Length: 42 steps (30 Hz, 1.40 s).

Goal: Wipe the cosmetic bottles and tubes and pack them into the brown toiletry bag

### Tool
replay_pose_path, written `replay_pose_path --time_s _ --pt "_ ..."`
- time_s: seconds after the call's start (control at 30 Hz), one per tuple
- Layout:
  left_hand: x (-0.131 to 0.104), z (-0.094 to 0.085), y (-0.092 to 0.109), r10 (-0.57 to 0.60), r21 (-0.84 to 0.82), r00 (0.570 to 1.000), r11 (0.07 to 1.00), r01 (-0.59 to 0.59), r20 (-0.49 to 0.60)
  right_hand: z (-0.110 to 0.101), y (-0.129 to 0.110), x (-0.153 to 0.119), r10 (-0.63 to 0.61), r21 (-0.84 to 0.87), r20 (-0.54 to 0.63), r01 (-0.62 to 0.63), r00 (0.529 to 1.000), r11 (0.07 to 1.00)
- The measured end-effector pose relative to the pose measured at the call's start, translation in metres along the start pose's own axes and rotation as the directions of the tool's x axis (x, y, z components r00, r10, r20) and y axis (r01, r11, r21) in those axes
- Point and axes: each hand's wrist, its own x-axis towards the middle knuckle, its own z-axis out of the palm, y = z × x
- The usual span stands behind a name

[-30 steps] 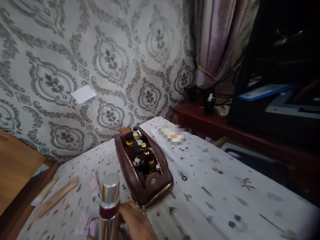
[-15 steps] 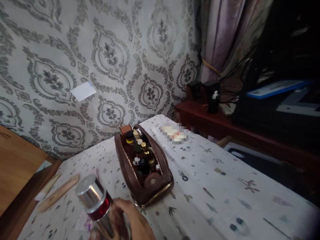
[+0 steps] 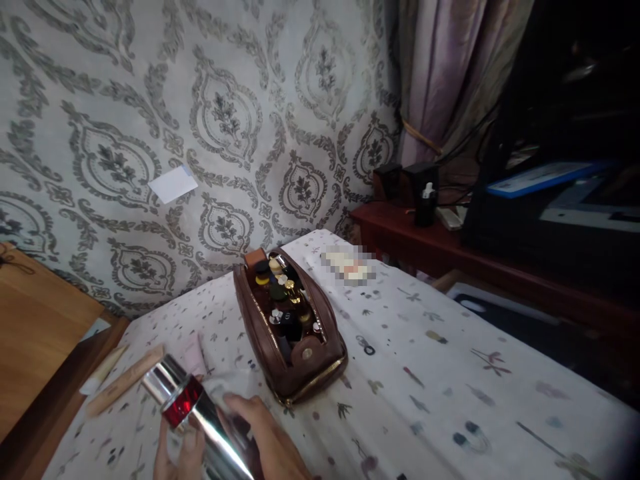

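A shiny silver bottle (image 3: 220, 430) with a red collar and a silver cap lies tilted across the lower left, its cap end up and to the left. My left hand (image 3: 180, 453) shows only as fingers pressed to the bottle near the collar. On the bottle's right side my right hand (image 3: 275, 440) curls against its body; part of its grip is hidden behind the bottle. Just beyond stands an open brown zip bag (image 3: 327, 327), packed with small bottles, dark caps and a gold-topped piece (image 3: 291, 291).
A pink tube (image 3: 194, 355) and two beige tubes, one nearer (image 3: 127, 379), lie at left on the patterned white cloth (image 3: 400, 400). A pixelated item (image 3: 350, 265) lies beyond the bag. The wall is behind; a dark red shelf (image 3: 385, 223) stands right.
The bottle has tipped further over to the left, showing more of its silver body. More of my left fingers now shows near its collar. The view has shifted slightly.
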Motion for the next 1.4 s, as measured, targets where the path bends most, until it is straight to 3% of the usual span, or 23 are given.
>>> replay_pose_path --time_s 0.13,0.27,0.47,0.63,0.77,0.83,0.93,1.07,1.17,1.3,1.4 --pt "0.018 -0.015 0.013 -0.044 0.009 0.997 0.999 0.045 -0.065 -0.001 0.003 -0.002 0.080 0.132 0.097 -0.092 0.992 0.987" --pt "0.020 -0.017 0.026 -0.140 -0.033 0.989 0.990 0.138 -0.058 -0.001 0.006 0.005 0.040 0.211 0.175 -0.077 0.984 0.974" --pt "-0.011 0.007 0.030 -0.241 -0.216 0.962 0.940 0.265 0.131 0.002 0.002 0.008 0.053 0.016 -0.020 -0.052 0.998 0.999" --pt "-0.011 0.011 0.036 -0.313 -0.386 0.917 0.836 0.390 0.248 0.003 0.010 0.002 -0.192 -0.034 -0.077 0.190 0.978 0.981" --pt "0.013 0.003 0.061 -0.220 -0.476 0.959 0.833 0.280 0.179 0.004 0.014 -0.001 -0.282 -0.085 -0.181 0.270 0.942 0.959" --pt "0.028 -0.001 0.076 -0.141 -0.494 0.990 0.859 0.137 0.029 0.003 0.009 -0.001 -0.287 -0.112 -0.128 0.274 0.949 0.955" --pt "0.047 -0.003 0.089 -0.039 -0.430 0.992 0.903 -0.016 -0.117 -0.002 -0.002 -0.001 -0.240 -0.117 -0.015 0.237 0.971 0.965" --pt "0.060 -0.005 0.086 -0.039 -0.363 0.992 0.932 -0.007 -0.120 -0.006 -0.006 -0.001 -0.178 -0.126 0.049 0.183 0.983 0.975" --pt "0.063 -0.010 0.083 -0.043 -0.322 0.992 0.947 0.003 -0.115 -0.005 -0.001 -0.001 -0.229 -0.145 0.048 0.234 0.972 0.961" --pt "0.069 -0.010 0.086 0.003 -0.290 0.995 0.956 -0.033 -0.103 -0.009 -0.005 -0.011 -0.334 -0.196 -0.206 0.296 0.920 0.935" --pt "0.070 0.001 0.085 0.016 -0.250 0.997 0.968 -0.035 -0.077 -0.032 -0.026 -0.019 -0.340 -0.285 -0.356 0.245 0.870 0.927"
